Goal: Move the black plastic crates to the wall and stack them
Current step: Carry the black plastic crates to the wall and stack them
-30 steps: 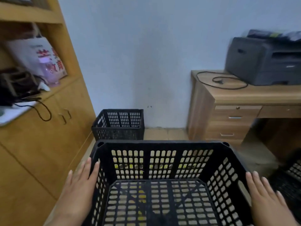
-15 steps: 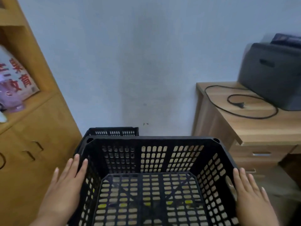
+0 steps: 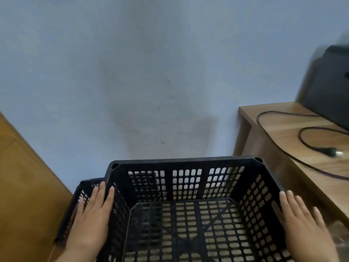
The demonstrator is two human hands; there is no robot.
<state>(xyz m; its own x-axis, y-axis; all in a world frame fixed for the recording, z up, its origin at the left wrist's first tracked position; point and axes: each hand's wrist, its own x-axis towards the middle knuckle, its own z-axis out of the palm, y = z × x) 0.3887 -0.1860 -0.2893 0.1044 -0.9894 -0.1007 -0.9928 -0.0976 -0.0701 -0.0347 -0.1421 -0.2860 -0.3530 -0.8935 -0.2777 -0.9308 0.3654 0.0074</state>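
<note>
I carry an empty black perforated plastic crate [image 3: 187, 184] between both hands, close to the grey wall. My left hand [image 3: 90, 220] presses flat on its left outer side, and my right hand [image 3: 306, 224] presses flat on its right outer side. A second black crate [image 3: 79, 201] sits lower down by the wall, mostly hidden behind my left hand and the carried crate; only its left rim and side show.
A wooden cabinet [image 3: 24, 195] stands close on the left. On the right a wooden desk [image 3: 283, 133] bears a dark printer [image 3: 328, 87] and a loose black cable [image 3: 309, 140]. The grey wall [image 3: 151, 72] fills the view ahead.
I have moved nearer to the wall with the crate held in both hands. The second crate, formerly ahead on the floor, now lies below and left of the carried one.
</note>
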